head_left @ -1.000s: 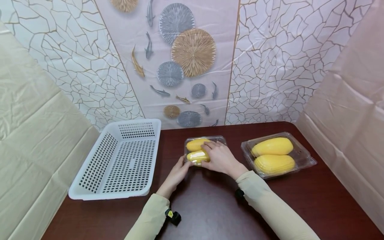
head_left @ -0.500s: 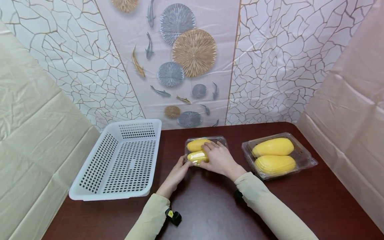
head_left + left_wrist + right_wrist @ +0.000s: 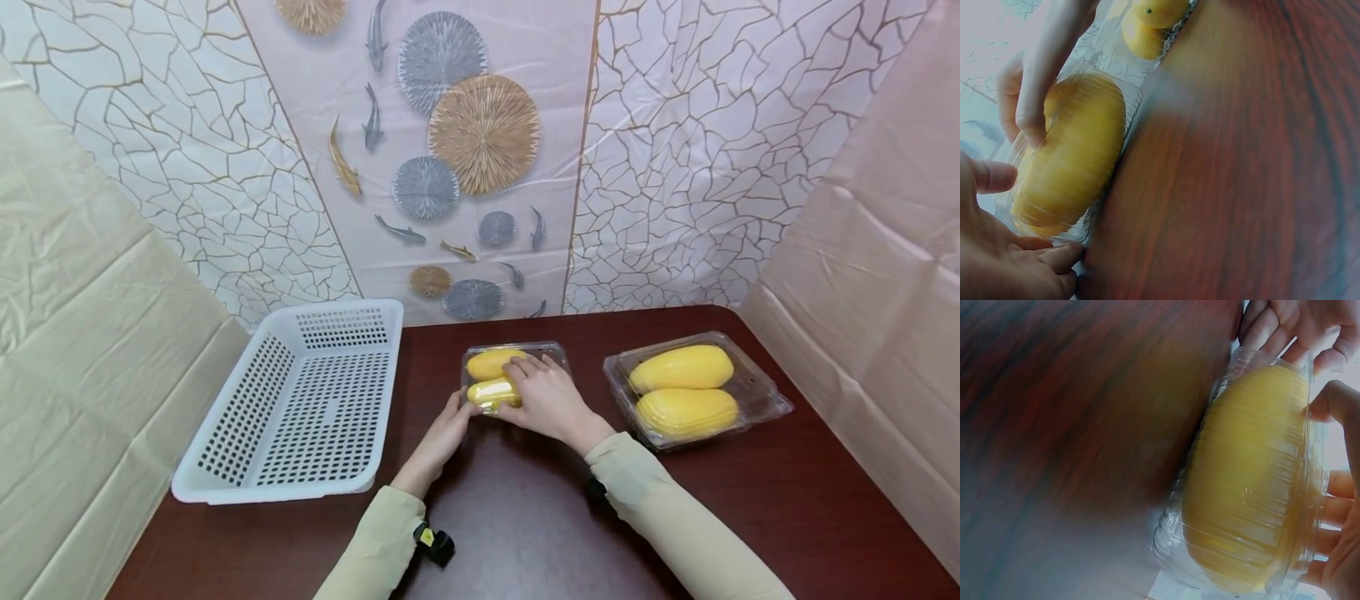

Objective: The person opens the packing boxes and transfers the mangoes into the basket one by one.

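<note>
Fingers [image 3: 527, 367] of the right hand [image 3: 551, 400] lie curled over the top of a small clear plastic clamshell box [image 3: 512, 375] holding two yellow ridged fruit [image 3: 491, 363], thumb on the near side, the fingertips pressing the lid from above. In the right wrist view those fingers [image 3: 1335, 509] wrap the far edge of the lid, with the near fruit [image 3: 1254, 487] bulging against the clear plastic. Fingers of the left hand [image 3: 447, 429] touch the box at its near-left corner, slightly spread; the left wrist view shows the thumb [image 3: 991, 176] against the box's end and the other fingers [image 3: 1047, 259] tucked at its lower edge. The box sits on the dark red-brown wooden worktop [image 3: 525, 517], around the middle, toward the far side. Both arms wear pale beige sleeves [image 3: 675, 517], each with a small black device at the wrist.

To the right, near but apart from it, rests a larger clear plastic clamshell box [image 3: 757, 392] with two larger yellow fruit [image 3: 682, 367] inside. On the left of the worktop stands a white perforated plastic basket [image 3: 225, 433], its near corner over the worktop's edge. Behind hangs a wall covering printed with cracked lines, fish and round fan shapes [image 3: 483, 129].
</note>
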`<state>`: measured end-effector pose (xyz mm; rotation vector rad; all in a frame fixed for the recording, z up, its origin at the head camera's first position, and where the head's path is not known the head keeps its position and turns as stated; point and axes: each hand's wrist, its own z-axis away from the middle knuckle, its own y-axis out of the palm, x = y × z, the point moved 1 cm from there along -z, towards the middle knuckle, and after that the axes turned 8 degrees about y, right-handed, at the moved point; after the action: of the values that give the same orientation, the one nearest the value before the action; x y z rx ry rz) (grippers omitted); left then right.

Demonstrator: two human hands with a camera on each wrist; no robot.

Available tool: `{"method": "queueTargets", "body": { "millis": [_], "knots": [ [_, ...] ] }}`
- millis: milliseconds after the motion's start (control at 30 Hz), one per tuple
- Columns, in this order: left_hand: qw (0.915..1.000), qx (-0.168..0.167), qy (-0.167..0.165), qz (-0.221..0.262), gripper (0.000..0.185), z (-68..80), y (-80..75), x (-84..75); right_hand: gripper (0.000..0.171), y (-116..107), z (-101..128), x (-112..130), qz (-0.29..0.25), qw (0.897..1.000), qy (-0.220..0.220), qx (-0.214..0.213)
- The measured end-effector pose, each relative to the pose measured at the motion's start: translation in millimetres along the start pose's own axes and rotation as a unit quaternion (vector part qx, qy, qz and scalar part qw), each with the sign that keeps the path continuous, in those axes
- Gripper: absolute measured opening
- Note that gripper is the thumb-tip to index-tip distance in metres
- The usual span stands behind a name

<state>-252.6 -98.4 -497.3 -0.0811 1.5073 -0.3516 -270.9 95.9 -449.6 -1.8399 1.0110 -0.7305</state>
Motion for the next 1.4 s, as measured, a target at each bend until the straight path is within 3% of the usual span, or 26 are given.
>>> {"method": "queueTargets", "body": {
  "millis": [667, 1400],
  "knots": [
    [0.9996, 0.020, 0.021, -0.007, 0.071, 1.1, 1.4, -5.0, 0.056, 2.3, 0.2, -0.7, 0.004, 0.999, -0.001, -0.040],
    [0.9995, 0.028, 0.015, 0.000, 0.072, 1.8, -1.8, 0.5, 0.057, 7.8, 3.4, -1.7, 0.009, 0.998, 0.008, -0.058]
  ]
}}
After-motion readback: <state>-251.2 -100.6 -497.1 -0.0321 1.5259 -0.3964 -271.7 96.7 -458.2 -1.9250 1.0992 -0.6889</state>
